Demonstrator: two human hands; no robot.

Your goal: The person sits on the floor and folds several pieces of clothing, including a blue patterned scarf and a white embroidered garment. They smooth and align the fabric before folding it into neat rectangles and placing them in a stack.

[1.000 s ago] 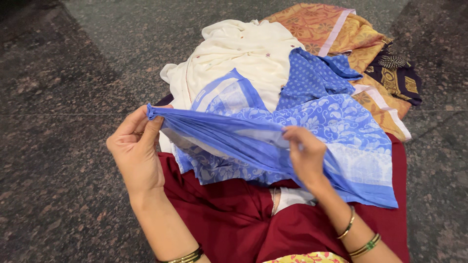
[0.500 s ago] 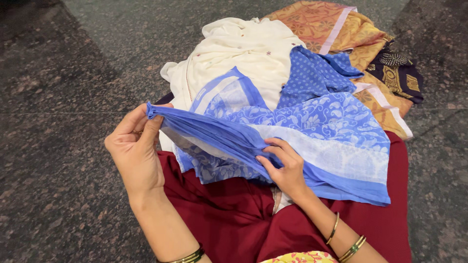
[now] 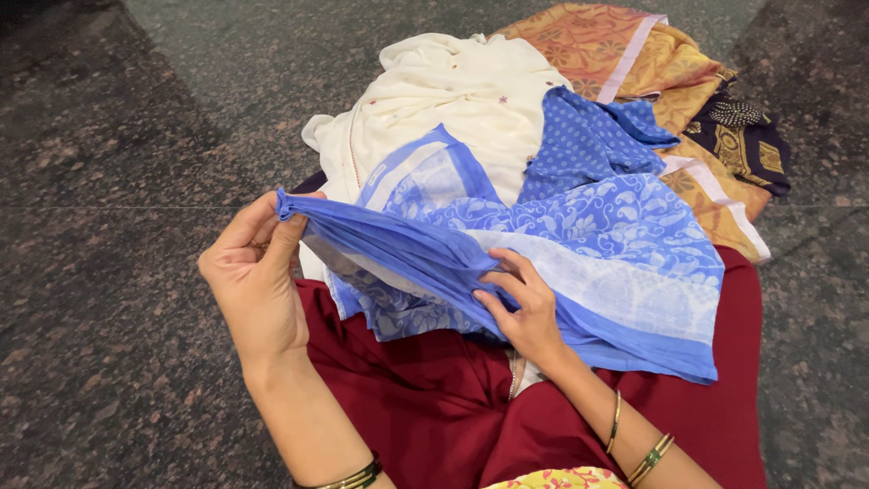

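A thin blue cloth with a white floral print (image 3: 625, 244) lies spread across my lap. My left hand (image 3: 253, 276) pinches one gathered end of its blue border between thumb and fingers, held up at the left. My right hand (image 3: 520, 303) grips the same pleated border farther along, fingers curled over the folds. The stretch of border between the two hands is pulled taut. Bangles sit on both wrists.
A cream cloth (image 3: 453, 100) lies heaped beyond the blue one. An orange patterned cloth (image 3: 625, 45) and a dark cloth with gold marks (image 3: 747, 136) lie at the back right. A maroon garment (image 3: 425, 407) covers my lap. Dark speckled stone floor (image 3: 109, 272) surrounds everything.
My right hand has slid leftward along the gathered border toward my left hand. The left hand has stayed where it was.
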